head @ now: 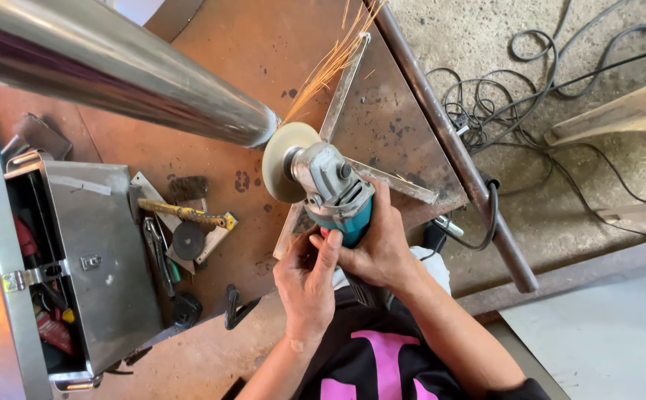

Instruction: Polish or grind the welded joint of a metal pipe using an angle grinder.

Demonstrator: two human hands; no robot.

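Both my hands grip a teal and grey angle grinder [335,191] over a rusty steel bench. My left hand [306,280] wraps the rear of its body from below, thumb up against the teal housing. My right hand [379,246] clasps the body from the right side. The grinder's pale disc [282,160] presses against the end of a long shiny steel tube [108,70] that runs in from the upper left. Orange sparks [332,59] stream up and to the right from the contact point.
An open metal toolbox [56,267] with tools inside stands at the left. A spare disc [188,241], wrenches and a yellow-handled tool [182,213] lie beside it. A rusty pipe [456,148] edges the bench [263,44]; black cables [530,81] lie on the concrete floor at right.
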